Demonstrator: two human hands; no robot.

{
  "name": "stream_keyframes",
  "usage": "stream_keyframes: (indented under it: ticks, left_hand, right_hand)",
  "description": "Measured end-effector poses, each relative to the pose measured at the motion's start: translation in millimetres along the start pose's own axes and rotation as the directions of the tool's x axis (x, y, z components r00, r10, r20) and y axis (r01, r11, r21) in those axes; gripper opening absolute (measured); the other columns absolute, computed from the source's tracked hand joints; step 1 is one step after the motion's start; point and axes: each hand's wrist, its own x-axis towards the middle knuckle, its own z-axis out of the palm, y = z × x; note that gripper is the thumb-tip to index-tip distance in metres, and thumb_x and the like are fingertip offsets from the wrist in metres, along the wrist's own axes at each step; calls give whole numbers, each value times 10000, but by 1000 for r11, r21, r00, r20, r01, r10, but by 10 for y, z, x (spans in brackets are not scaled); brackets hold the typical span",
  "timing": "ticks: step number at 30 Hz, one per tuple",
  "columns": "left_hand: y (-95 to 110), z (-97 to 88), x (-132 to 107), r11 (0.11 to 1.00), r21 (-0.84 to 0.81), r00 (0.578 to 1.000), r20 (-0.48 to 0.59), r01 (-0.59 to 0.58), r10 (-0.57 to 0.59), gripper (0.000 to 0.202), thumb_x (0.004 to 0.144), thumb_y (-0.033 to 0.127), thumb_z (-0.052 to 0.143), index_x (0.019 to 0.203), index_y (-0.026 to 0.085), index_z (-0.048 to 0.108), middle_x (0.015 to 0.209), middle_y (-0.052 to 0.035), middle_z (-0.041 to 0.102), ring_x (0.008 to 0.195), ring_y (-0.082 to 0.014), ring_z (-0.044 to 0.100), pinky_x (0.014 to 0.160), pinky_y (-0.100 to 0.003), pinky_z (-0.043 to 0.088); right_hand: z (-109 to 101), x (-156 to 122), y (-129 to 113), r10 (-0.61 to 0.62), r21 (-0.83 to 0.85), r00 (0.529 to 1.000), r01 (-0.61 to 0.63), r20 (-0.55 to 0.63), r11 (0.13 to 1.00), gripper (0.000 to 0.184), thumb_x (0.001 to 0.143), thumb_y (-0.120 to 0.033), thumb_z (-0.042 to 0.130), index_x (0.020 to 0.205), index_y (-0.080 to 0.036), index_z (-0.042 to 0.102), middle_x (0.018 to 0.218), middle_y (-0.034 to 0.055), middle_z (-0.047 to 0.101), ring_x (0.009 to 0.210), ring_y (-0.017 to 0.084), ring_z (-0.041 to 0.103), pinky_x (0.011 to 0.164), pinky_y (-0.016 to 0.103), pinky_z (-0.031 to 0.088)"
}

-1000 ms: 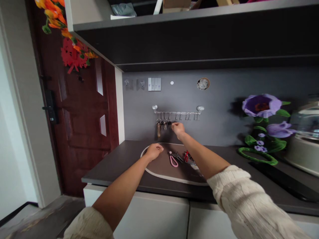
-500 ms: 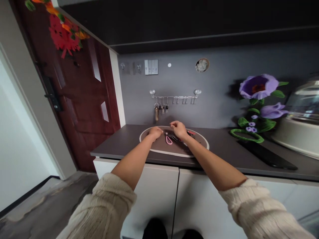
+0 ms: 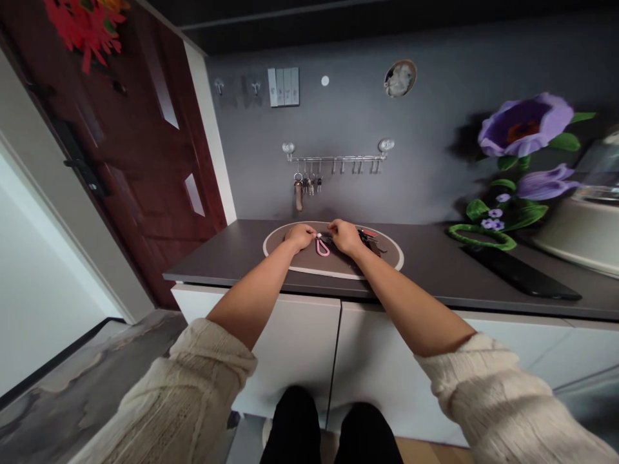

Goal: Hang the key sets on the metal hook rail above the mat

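The pink loop (image 3: 318, 247) lies on the mat (image 3: 333, 275) between our left hand (image 3: 300, 236) and right hand (image 3: 345, 236); we cannot tell whether their fingers grip. We'd best steady it lightly, clear of the pile (image 3: 370, 234).

so that's two hands (image 3: 300, 238) (image 3: 345, 236), one pink loop (image 3: 318, 246) and one oval mat (image 3: 307, 261) mid-frame, plus two big purple flowers (image 3: 546, 129) (image 3: 546, 183) at right

From the mat (image 3: 302, 261), the rail (image 3: 338, 158) is at twelve o'clock, keys (image 3: 311, 187) on its nine o'clock side; flowers (image 3: 544, 183) are at two, the door (image 3: 120, 142) at ten
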Motion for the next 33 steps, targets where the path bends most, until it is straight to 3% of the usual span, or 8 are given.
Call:
stream_keyframes:
  ticks: [14,22,27,33]
  left_hand:
    - [72,-35,-51,985,-172,1000,0,5,-5,87,640,162,601,707,123,642,649,-28,610,572,-93,468,667,-250,386]
    - [125,-57,-96,958,-285,999,-24,-37,31,60,681,105,535,679,109,595,652,-24,596,586,-84,488,675,-242,399]
    - [110,-38,-47,912,-401,996,-51,-91,77,44,692,99,531,708,105,571,663,-16,590,591,-70,493,673,-227,410]
    - [78,-21,21,856,-512,997,-44,-75,61,82,698,142,559,770,109,575,702,-27,604,619,-76,520,687,-244,423]
  right_hand:
    - [-5,29,3,14,-29,1000,-14,12,999,214,747,-117,468,895,-145,620,923,101,638,847,183,573,766,259,387]
    - [-9,23,6,-4,-26,1000,4,0,1000,191,747,-134,483,879,-156,620,898,90,642,824,174,572,752,249,385]
    - [-47,4,-35,-7,30,1000,6,4,1000,184,745,-173,506,895,-166,612,874,70,640,798,155,564,735,234,385]
    - [-57,4,-55,-41,142,999,42,-11,989,159,752,-197,493,856,-177,612,814,36,636,744,125,549,721,220,384]
